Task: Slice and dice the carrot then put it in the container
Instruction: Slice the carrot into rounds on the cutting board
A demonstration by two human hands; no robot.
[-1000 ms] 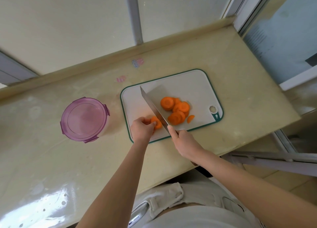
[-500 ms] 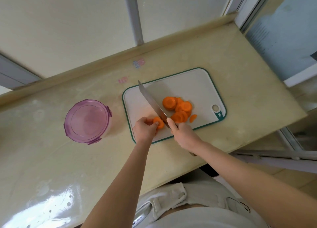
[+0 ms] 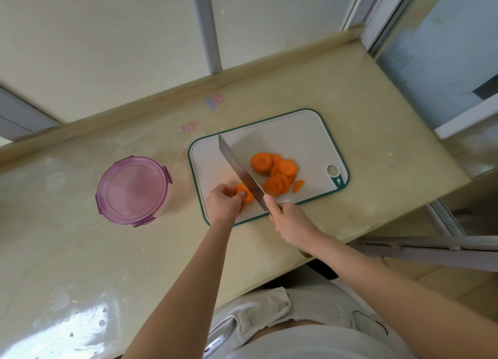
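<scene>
Orange carrot stub on the cutting board.
Left hand pinches it; right hand grips the cleaver (round slices beside).

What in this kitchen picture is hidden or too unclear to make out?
Head view:
- Knife handle: wrapped inside the right hand.
- Carrot stub: partly behind the left hand and the blade; remaining length unclear.
- Container contents: covered by its purple lid.
- Coloured marks on the counter: too small to read.
</scene>
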